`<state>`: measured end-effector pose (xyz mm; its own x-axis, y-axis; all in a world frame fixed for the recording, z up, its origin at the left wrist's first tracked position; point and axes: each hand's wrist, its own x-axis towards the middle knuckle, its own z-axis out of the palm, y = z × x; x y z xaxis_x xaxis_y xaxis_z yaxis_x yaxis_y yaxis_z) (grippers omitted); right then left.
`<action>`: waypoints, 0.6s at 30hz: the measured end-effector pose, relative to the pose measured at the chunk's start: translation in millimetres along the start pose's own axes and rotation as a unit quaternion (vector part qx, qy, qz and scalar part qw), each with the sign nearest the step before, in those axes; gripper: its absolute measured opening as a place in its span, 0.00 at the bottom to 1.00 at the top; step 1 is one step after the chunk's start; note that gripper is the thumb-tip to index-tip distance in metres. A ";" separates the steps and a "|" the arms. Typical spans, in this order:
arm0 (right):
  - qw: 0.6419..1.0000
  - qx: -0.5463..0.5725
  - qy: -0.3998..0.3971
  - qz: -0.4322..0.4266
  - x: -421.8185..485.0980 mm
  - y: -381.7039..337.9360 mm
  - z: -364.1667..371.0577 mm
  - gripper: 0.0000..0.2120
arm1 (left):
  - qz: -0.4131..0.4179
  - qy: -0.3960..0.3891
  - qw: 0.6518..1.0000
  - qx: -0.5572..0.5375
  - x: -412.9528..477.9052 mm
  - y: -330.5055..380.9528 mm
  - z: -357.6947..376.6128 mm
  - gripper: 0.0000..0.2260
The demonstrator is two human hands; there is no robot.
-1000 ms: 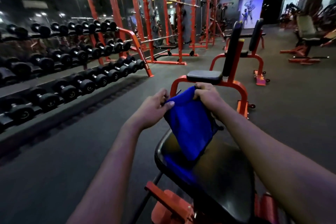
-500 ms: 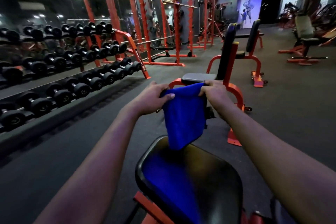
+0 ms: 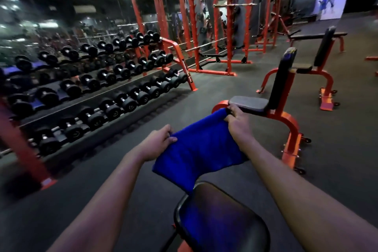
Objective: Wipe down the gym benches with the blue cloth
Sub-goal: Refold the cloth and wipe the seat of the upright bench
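Observation:
The blue cloth hangs stretched between my two hands, its lower edge just above the near bench. My left hand grips the cloth's left corner and my right hand grips its right corner, held higher. Below them the near bench's black pad fills the bottom centre. Ahead stands a second bench with an orange frame, a flat black seat and an upright black backrest. A third bench stands further back on the right.
A long dumbbell rack runs along the left with an orange end frame. Orange squat racks stand at the back centre. A flat bench lies far right. Dark rubber floor spreads between the rack and the benches.
The view has swung left and lifted. The cloth has risen off the near bench pad and now tilts, with my right hand higher than my left. Both hands keep their hold.

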<state>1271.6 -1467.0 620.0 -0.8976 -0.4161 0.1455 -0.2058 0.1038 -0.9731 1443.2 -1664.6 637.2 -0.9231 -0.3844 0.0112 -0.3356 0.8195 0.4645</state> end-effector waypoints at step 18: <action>0.865 -0.093 -0.492 0.032 4.4 -238.3 110.7 0.14 | -0.016 -0.099 0.990 0.096 -23.1 52.0 -289.6 0.16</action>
<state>1359.9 -1593.6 832.7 -0.1622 -0.9624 -0.2180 -0.3090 0.2594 -0.9150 1501.4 -1736.2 917.6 -0.9240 -0.3353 -0.1836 -0.3766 0.8813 0.2854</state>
